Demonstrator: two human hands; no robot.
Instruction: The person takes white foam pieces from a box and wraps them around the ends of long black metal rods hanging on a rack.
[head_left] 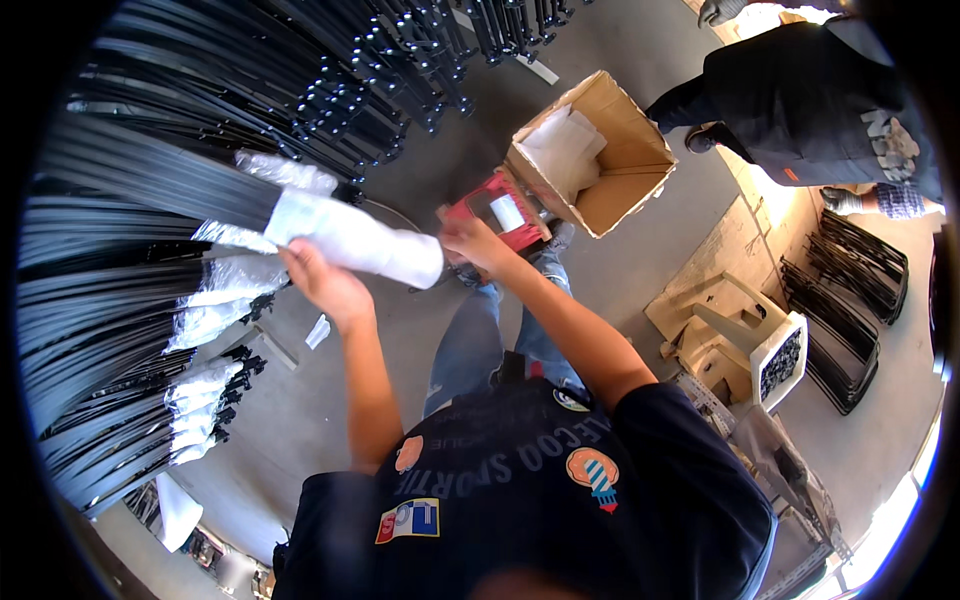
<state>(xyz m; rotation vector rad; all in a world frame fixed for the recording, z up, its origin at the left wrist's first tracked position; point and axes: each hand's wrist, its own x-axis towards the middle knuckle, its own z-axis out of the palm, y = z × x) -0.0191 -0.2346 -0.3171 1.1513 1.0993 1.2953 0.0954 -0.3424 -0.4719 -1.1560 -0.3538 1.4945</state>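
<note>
Left hand [325,285]: yours is half-curled, fingers against the near edge of the white wrap [365,236], to the left of the cardboard box [652,170]; how firmly it grips, if at all, cannot be told.
Right hand [472,243]: your fingers are bent, at the wrap's end nearest the box; whether they have hold of anything cannot be told.
Black rods [105,310]: they lie in big stacks, well to the left of the box, several ends covered in clear plastic.
Co-worker [790,105]: a person in dark clothing, with gloved hands, to the right of the box.
Cardboard box: your landmark stands open, with white sheets [572,150] inside.
Cream stool [735,325]: to the right of the box and nearer you, small black pieces on top.
White wrap: it sleeves the end of one rod bundle [180,170], its free end pointing toward the box's near side.
Red holder [522,237]: just left of the box, beyond your right hand, a white oblong [507,212] showing within.
</note>
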